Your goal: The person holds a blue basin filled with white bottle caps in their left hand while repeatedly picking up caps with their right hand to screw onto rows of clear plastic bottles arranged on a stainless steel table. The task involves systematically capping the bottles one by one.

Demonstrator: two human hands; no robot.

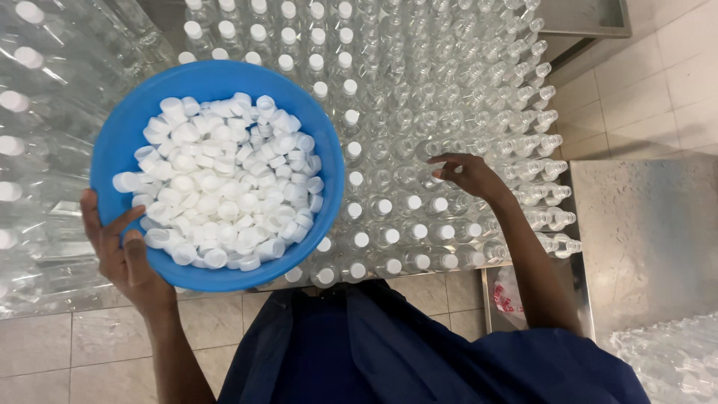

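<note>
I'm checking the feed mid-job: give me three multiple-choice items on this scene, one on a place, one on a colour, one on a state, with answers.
1. Where is the right hand?
A. In the bowl
B. Over the bottles
C. On the floor

2. What colour is the bowl?
A. Blue
B. Red
C. Green

3. What state are the bottles beyond the right hand in?
A. Capped
B. Lying flat
C. Uncapped

Answers:
1. B, the fingers reach down among the standing bottles on the table.
2. A, the rim and wall are plain blue; the left hand grips its edge and white caps fill it.
3. C, their necks are open, while the rows nearer the person carry white caps.
</note>
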